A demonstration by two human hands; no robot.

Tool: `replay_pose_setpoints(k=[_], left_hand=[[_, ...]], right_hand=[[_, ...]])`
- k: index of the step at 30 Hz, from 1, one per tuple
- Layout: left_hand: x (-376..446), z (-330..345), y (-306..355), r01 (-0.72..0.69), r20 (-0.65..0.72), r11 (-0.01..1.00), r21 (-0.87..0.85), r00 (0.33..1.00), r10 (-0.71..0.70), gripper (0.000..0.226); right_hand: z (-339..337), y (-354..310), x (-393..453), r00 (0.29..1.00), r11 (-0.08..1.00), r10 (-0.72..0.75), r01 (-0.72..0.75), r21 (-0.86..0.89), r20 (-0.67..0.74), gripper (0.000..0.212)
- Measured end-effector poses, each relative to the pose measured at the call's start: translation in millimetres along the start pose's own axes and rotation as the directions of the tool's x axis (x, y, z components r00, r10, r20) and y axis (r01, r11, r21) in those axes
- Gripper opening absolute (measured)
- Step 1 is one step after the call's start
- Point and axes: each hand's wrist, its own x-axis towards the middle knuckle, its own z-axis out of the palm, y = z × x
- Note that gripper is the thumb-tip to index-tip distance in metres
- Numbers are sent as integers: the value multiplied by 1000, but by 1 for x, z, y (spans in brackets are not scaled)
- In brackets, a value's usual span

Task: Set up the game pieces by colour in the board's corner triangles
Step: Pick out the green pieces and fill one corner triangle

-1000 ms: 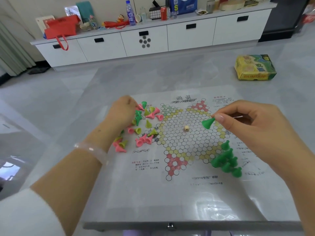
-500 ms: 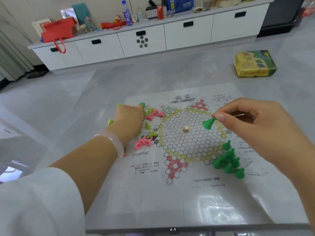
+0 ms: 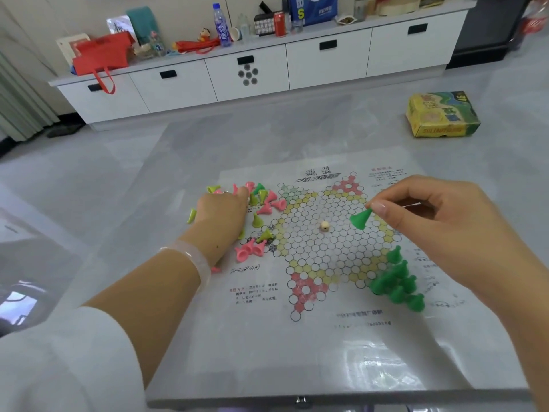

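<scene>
A printed star board [image 3: 326, 263] lies on the table. My right hand [image 3: 439, 221] pinches a dark green cone piece [image 3: 361, 220] by its tip, held above the board's right side. Several dark green pieces [image 3: 398, 282] stand clustered in the lower-right corner triangle. My left hand [image 3: 221, 215] lies palm down on the loose pile of pink, lime and green pieces [image 3: 261, 203] at the board's left edge. Its fingertips are bent into the pile, so whatever sits under them is hidden. A small cream die [image 3: 324, 226] rests at the board's centre.
The grey table's front edge [image 3: 297, 398] runs close to me. A yellow-green game box [image 3: 442, 114] sits on the floor at the far right. A long white cabinet [image 3: 252, 69] with bottles and a red bag lines the back wall.
My left hand has slid up and further into the loose pile, scattering some pieces. My right hand still holds the green piece in about the same place.
</scene>
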Motion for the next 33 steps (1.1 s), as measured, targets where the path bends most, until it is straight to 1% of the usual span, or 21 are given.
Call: replay_pose_setpoints(k=[3,6,7,8,9,10,11,12,13,14,15,16,17,18,19,20,21,24,29,31,33], left_hand=[[1,-2,-1,-17,-2,999,-45,1000,17,44],[3,0,-1,-40,-53,996,-82,998,35,38],[4,-1,-2,-27,-79,992,-124,997,17,34],[6,-2,-4,7,-108,979,-205,994,-30,27],[6,-4,-7,55,-135,939,-339,985,-107,20],[5,-7,-11,100,-146,852,-514,969,-202,14],[1,-12,-14,121,-133,706,-698,947,-294,13],[-4,-17,-16,106,-109,511,-853,921,-374,13],[-10,-22,-17,73,-68,295,-953,895,-442,14],[-17,-28,-18,50,10,72,-996,879,-477,15],[-25,-31,-18,35,109,-165,-986,878,-466,17],[-34,-34,-17,39,216,-406,-913,890,-401,18],[-44,-35,-15,49,297,-627,-777,908,-296,16],[-54,-35,-11,65,336,-792,-607,924,-182,15],[-64,-33,-7,88,348,-895,-438,934,-78,15],[-73,-31,-2,115,349,-948,-296,937,5,16],[-80,-29,2,141,348,-971,-193,935,66,18],[-92,-29,10,190,353,-981,-42,921,163,20],[-96,-35,15,199,332,-980,16,923,193,21],[-98,-35,16,206,326,-978,-18,926,189,21],[-99,-36,16,207,340,-971,-120,927,156,20]], right_hand=[[1,0,0,1000,1000,3,-3,7,-1,11],[1,0,0,1000,1000,5,-5,8,-1,12],[1,0,1,1000,1000,4,-4,4,-4,12],[1,0,1,1000,1000,4,-4,2,-11,12],[0,0,2,1000,1000,7,-7,6,-19,13],[-1,0,2,1000,1000,12,-12,13,-28,13],[-2,0,2,999,1000,18,-18,19,-35,13],[-3,1,2,999,999,26,-25,21,-42,13],[-4,1,2,998,999,36,-35,21,-48,13],[-5,2,2,997,999,47,-46,20,-53,13],[-6,2,2,996,998,62,-61,22,-56,12],[-7,3,2,995,997,78,-77,27,-60,13],[-7,4,1,993,995,94,-92,30,-66,13],[-7,5,1,991,994,108,-106,32,-73,14],[-7,6,1,989,992,122,-119,32,-81,14],[-7,7,0,988,991,131,-129,29,-87,14],[-7,8,0,986,990,140,-138,27,-90,14],[-4,10,-2,984,988,157,-156,12,-86,15],[2,8,-1,980,982,187,-189,-19,-69,11],[2,8,0,976,978,203,-206,-26,-78,12],[3,10,3,969,973,225,-229,-38,-99,12]])
